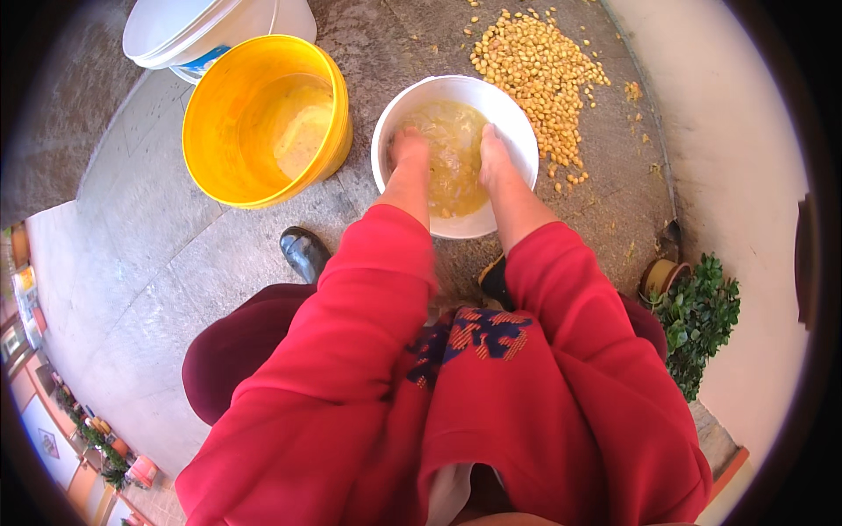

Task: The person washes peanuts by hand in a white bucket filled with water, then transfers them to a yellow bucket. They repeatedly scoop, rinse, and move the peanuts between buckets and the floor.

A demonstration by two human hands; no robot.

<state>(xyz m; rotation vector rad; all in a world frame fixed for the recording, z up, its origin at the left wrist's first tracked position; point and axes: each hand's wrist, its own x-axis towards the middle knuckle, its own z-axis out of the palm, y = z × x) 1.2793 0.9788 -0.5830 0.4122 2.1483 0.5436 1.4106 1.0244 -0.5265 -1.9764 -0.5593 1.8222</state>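
A white plastic basin [454, 227] stands on the concrete floor before me, holding cloudy yellowish water [454, 158] with pale bits on its surface. Both my hands are down inside it. My left hand [409, 148] dips into the water near the left wall, its fingers partly hidden. Along the right wall, my right hand [493, 156] reaches into the water, seen edge-on. Whether either hand grips anything under the surface cannot be made out. A few yellowish beans show at the near edge of the water.
Right of the basin, a heap of yellow beans [536, 72] lies on the floor, close to its rim. A yellow bucket [210, 138] with cloudy liquid stands left, a white bucket [289, 20] behind it. A potted plant [700, 322] stands by the right wall [743, 164].
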